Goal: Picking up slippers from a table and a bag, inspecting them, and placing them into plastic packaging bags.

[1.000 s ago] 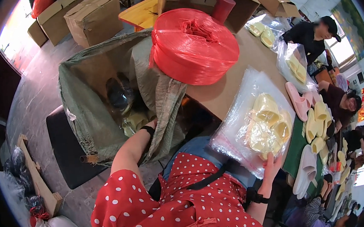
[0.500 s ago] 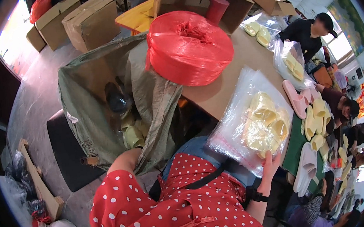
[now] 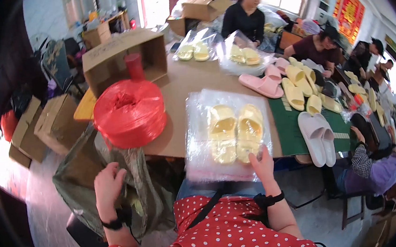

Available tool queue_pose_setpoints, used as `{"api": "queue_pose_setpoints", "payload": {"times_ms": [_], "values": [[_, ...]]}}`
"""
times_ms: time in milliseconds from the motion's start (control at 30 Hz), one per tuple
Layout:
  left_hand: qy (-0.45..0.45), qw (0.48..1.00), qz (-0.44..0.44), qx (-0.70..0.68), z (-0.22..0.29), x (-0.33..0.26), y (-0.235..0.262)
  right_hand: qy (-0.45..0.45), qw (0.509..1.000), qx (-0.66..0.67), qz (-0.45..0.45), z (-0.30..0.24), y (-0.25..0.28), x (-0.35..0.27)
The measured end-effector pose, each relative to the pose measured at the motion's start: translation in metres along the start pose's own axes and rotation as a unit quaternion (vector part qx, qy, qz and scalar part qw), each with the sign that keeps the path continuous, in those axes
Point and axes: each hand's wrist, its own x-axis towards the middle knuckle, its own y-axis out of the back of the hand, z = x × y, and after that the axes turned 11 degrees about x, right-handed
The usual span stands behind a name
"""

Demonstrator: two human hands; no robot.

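Observation:
My left hand (image 3: 110, 185) is empty, thumb apart from the fingers, over the rim of a grey-green woven sack (image 3: 77, 164) that stands at the table's left front. Pale yellow slippers show dimly inside the sack. At the table's front edge lies a stack of clear plastic bags (image 3: 195, 123), partly overhanging. On the stack a pair of pale yellow slippers (image 3: 222, 126) lies under shiny clear film. My right hand (image 3: 263, 165) rests at the near end of the right slipper, thumb and fingers spread against the film.
A big red roll of plastic twine (image 3: 131, 115) and an open cardboard box (image 3: 154, 56) stand on the table's left. Bagged yellow slippers (image 3: 201, 51) lie at the back. On the right, pink slippers (image 3: 265, 85) and white slippers (image 3: 316, 136) lie by a green mat (image 3: 290, 125). Several people sit around.
My left hand has come up out of the woven sack, empty. The view has swung toward the table. My right hand remains at the slippers' near end.

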Motion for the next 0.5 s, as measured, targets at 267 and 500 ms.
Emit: {"api": "queue_pose_setpoints", "payload": {"times_ms": [267,500], "values": [[-0.547,0.83,-0.063,-0.089,0.18,-0.049,-0.046,-0.062,0.996,-0.062,-0.02,-0.011,0.003,-0.006],[-0.497,0.867,0.041,-0.021,0.226,0.005,-0.166,-0.044,0.997,-0.05,-0.031,-0.002,0.002,-0.007]]}}
